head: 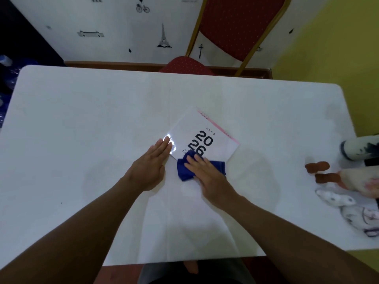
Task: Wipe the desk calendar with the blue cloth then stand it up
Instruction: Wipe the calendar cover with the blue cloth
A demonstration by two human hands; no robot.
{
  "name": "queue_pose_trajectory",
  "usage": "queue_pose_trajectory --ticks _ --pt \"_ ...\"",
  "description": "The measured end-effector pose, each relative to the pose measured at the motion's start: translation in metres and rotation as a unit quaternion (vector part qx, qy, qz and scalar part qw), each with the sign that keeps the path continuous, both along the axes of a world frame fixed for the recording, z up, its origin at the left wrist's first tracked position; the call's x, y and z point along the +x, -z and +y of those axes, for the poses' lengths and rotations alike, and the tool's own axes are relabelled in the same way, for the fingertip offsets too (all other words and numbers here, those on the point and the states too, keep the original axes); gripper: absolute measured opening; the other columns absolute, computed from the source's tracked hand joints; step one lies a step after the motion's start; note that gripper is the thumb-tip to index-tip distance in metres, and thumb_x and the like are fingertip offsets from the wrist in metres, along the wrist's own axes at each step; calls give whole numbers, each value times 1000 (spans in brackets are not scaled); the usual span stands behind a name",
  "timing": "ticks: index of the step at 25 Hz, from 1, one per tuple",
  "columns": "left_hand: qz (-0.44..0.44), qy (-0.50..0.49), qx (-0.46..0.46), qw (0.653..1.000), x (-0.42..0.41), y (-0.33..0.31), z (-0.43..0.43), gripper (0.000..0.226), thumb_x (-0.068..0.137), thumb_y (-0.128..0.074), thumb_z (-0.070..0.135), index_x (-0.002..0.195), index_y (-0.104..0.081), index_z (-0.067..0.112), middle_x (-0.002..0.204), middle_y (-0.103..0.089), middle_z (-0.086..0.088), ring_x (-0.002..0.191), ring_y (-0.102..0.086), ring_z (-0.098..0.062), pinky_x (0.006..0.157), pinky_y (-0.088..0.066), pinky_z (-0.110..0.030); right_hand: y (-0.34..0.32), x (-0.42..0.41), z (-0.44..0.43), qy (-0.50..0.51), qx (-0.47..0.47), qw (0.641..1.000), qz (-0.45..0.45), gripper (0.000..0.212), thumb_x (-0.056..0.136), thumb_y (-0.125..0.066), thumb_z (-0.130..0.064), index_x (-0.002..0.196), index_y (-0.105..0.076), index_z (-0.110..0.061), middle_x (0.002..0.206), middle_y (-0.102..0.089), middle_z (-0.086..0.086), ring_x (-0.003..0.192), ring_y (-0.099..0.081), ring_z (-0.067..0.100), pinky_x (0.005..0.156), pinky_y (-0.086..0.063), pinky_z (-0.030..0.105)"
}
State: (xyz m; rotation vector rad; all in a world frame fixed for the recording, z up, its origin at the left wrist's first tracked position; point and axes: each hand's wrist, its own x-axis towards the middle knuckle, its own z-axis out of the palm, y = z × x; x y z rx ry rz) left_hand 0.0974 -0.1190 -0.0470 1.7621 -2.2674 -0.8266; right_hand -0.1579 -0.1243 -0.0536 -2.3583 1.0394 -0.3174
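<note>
Mostly the view is filled by a white table, with a red chair pushed in at its far side against a wall with small black stickers. Near the middle of the table lies the desk calendar, flat on its back and turned at an angle, its white cover printed with "2026" in large dark digits (a pink strip runs along its far right edge). At the table's right edge, well apart from the calendar, sits a cluster of soft toys. The blue cloth is bunched on the near corner of the calendar, partly on the cover and partly on the table. The right hand rests flat on top of the cloth with fingers stretched out, pressing rather than gripping. The left hand lies open and flat, its fingertips touching the calendar's left corner.
</note>
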Motion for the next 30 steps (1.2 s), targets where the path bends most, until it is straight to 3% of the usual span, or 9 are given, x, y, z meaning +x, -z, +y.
queue_pose_trajectory --ticks 4,7,9,12,14,16,19,27,30 --pt "-2 -3 3 1000 1 1 -1 66 95 -38 7 154 -9 13 163 1 -2 148 7 -13 121 -6 -29 -27 -4 9 7 84 995 -56 37 96 -63 6 132 -66 -1 131 -65 15 122 -62 25 106 -50 31" --pt "-2 -3 5 1000 1 0 -2 65 96 -37 8 154 -9 13 163 2 -2 148 7 -12 121 -6 -29 -46 1 -10 116 179 969 -123 24 95 -65 -8 113 -76 -19 102 -72 -2 93 -66 8 85 -50 14" --pt "3 -2 4 1000 1 -1 -1 64 96 -36 8 154 -10 13 163 1 -2 148 6 -13 121 -7 -30 -47 4 -36 253 272 916 -152 23 97 -68 -16 116 -74 -27 102 -75 -9 98 -69 9 88 -56 21" --pt "9 -2 5 1000 1 -2 -1 64 95 -37 7 154 -11 12 163 0 -3 149 5 -14 122 -9 -32 -40 -6 -62 359 152 918 -72 33 106 -53 -19 139 -57 -20 127 -65 -4 124 -56 16 97 -49 26" --pt "11 -4 9 1000 0 -2 -1 64 95 -36 7 154 -11 12 163 0 -3 149 5 -14 122 -9 -32 -31 -8 -61 269 11 961 -66 38 106 -47 -8 143 -52 -12 142 -56 4 136 -45 18 113 -42 35" --pt "14 -5 11 1000 0 -3 -1 63 96 -36 7 154 -11 13 163 0 -2 149 6 -13 122 -10 -32 -16 -5 -54 90 -85 992 -30 43 104 -47 -2 146 -51 -3 153 -50 11 147 -39 26 123 -31 42" --pt "15 -5 12 1000 1 -3 -2 64 96 -36 8 154 -10 13 163 1 -2 149 6 -13 122 -10 -33 6 0 -52 -57 -118 983 125 53 109 -35 -23 159 -31 -5 169 -26 11 158 -18 28 127 -21 47" --pt "17 -2 8 1000 1 0 -2 65 95 -35 6 154 -10 12 163 0 -2 149 7 -14 122 -8 -32 11 34 -106 53 -50 984 162 56 110 -35 -25 163 -22 -9 172 -18 6 159 -14 27 127 -20 50" --pt "13 -13 14 1000 0 2 -1 62 98 -31 6 154 -6 16 162 3 1 147 11 -10 121 -3 -28 16 40 -73 39 -70 984 159 56 110 -31 -27 163 -20 -10 172 -17 5 159 -12 26 127 -18 49"
